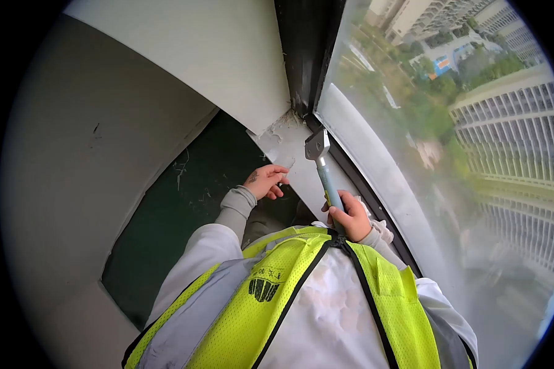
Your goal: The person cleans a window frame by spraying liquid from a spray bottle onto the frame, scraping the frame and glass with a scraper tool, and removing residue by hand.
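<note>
My right hand (349, 216) is wrapped round the grey-green handle of a scraper (327, 179). The scraper's wide metal head points away from me, over the white window sill (298, 161) and close to the dark window frame (345, 157). To the left, my left hand (267, 181) hovers near the sill's inner edge, its fingers apart and partly bent. I make out nothing in it. Flaking, rough debris (284, 123) lies in the corner where sill, wall and frame meet.
A large window pane (412, 160) runs along the right, with tall buildings and trees far below. A pale wall (197, 49) rises ahead. The dark green floor (166, 209) at the left carries scattered scraps. A crumpled whitish thing (381, 229) sits beside my right wrist.
</note>
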Demonstrator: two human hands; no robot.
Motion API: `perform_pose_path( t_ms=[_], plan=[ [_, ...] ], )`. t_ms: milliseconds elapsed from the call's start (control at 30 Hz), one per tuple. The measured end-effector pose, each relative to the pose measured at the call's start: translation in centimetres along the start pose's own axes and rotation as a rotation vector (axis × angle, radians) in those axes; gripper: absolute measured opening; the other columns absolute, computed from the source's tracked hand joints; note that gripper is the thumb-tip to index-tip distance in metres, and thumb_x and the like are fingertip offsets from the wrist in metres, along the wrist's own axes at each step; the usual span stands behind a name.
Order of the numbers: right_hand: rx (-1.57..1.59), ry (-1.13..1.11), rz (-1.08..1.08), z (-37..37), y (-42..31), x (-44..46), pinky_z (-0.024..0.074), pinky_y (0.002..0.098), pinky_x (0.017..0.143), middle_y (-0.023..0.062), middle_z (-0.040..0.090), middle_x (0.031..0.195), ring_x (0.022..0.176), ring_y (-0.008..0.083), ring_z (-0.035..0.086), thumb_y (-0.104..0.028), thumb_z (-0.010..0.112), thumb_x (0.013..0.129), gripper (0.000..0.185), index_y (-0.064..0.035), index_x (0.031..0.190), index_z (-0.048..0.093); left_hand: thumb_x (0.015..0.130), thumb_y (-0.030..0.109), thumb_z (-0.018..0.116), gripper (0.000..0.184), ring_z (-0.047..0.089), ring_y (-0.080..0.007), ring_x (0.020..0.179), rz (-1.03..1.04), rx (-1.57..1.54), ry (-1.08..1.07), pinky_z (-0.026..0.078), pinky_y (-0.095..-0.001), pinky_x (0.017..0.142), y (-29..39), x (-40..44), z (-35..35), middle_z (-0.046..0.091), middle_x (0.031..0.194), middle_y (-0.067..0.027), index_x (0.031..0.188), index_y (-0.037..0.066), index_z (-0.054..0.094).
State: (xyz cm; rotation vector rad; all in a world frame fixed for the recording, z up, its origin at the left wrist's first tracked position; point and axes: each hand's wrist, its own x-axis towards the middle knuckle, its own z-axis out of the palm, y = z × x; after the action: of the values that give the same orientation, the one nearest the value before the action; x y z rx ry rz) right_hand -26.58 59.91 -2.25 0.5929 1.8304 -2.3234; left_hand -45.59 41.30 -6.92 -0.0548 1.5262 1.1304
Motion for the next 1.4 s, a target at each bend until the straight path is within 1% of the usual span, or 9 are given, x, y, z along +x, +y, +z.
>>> perform_pose_path(
  t_ms=[67,233,333,400,467,633,800,967,1400],
  plan=[
    [-0.006,-0.033,0.137,0.5,-0.7,0.9,0.0417,0.024,0.052,0.0047,0.052,0.072,0.057,0.0113,0.051,-0.013,0.055,0.078,0.034,0.0007,0.107,0.042,0.077,0.012,0.055,0.032,0.057,-0.0259,0.078,0.305,1.178,0.45,0.047,-0.0331,0.069,-6.4,-1.1,-1.4,0.059,0.088,-0.0111,0.109,0.011,0.053],
    [-0.062,0.107,0.17,2.9,-1.9,3.9,0.0372,0.0254,0.041,0.0024,0.046,0.062,0.045,0.0105,0.046,-0.012,0.053,0.082,0.028,0.0008,0.105,0.04,0.075,0.014,0.058,0.031,0.054,-0.0295,0.087,0.246,1.011,0.423,0.044,-0.0362,0.077,-5.3,-3.4,-1.5,0.056,0.1,-0.0114,0.105,0.013,0.055],
    [-0.111,0.155,0.186,3.6,-3.1,5.4,0.0361,0.0239,0.039,0.0026,0.047,0.063,0.044,0.0095,0.046,-0.013,0.052,0.083,0.028,0.0003,0.105,0.042,0.074,0.016,0.061,0.034,0.05,-0.03,0.096,0.7,0.974,0.546,0.042,-0.0349,0.084,-4.0,-2.5,-0.1,0.052,0.107,-0.012,0.106,0.012,0.055],
    [-0.174,0.19,0.147,3.8,-3.7,5.8,0.0357,0.0236,0.037,0.0029,0.048,0.063,0.043,0.0095,0.045,-0.012,0.051,0.083,0.026,0.0011,0.104,0.042,0.075,0.023,0.062,0.033,0.055,-0.0252,0.091,0.805,0.458,0.436,0.043,-0.0338,0.08,-3.5,0.6,2.0,0.053,0.107,-0.0107,0.104,0.009,0.056],
    [-0.165,0.201,0.116,4.0,-4.4,6.1,0.0354,0.0233,0.036,0.0032,0.048,0.063,0.042,0.0097,0.045,-0.012,0.049,0.085,0.024,0.0017,0.103,0.042,0.085,0.032,0.051,0.039,0.046,-0.0192,0.109,0.541,-0.219,0.027,0.039,-0.0305,0.089,-0.6,2.0,4.2,0.05,0.114,-0.0105,0.113,0.005,0.049],
    [-0.185,0.251,0.107,4.3,-4.5,6.8,0.035,0.0228,0.036,0.0038,0.049,0.062,0.041,0.0101,0.044,-0.017,0.044,0.087,0.022,0.0012,0.101,0.042,0.09,0.043,0.037,0.045,0.055,-0.0174,0.094,0.411,-0.778,-0.333,0.043,-0.0286,0.083,4.6,2.2,6.8,0.057,0.099,-0.01,0.11,0.004,0.045],
    [-0.255,0.231,0.065,4.2,-2.0,8.6,0.0345,0.0225,0.035,0.0036,0.049,0.063,0.04,0.0102,0.044,-0.017,0.041,0.088,0.026,0.0011,0.108,0.042,0.09,0.041,0.037,0.037,0.056,-0.0155,0.08,0.534,-0.908,-0.292,0.046,-0.0288,0.072,4.2,4.6,8.0,0.056,0.083,-0.0086,0.092,0.004,0.045],
    [-0.351,0.3,-0.036,4.1,-0.5,10.8,0.0399,0.0213,0.075,0.0088,0.047,0.107,0.087,0.0111,0.049,-0.013,0.04,0.088,0.045,0.0014,0.127,0.025,0.091,0.04,0.037,0.038,0.053,-0.0157,0.073,0.628,-0.835,-0.214,0.044,-0.0286,0.07,4.3,7.6,7.6,0.055,0.079,-0.0089,0.093,0.003,0.044],
    [-0.275,0.272,-0.12,3.2,0.5,11.9,0.0333,0.0281,0.094,0.0107,0.036,0.127,0.114,0.0175,0.04,-0.012,0.037,0.089,0.046,0.0003,0.131,0.022,0.091,0.035,0.039,0.032,0.051,-0.0134,0.07,0.64,-0.73,-0.024,0.043,-0.0289,0.067,5.1,6.6,7.3,0.052,0.074,-0.0054,0.084,0.005,0.046]
  ],
)
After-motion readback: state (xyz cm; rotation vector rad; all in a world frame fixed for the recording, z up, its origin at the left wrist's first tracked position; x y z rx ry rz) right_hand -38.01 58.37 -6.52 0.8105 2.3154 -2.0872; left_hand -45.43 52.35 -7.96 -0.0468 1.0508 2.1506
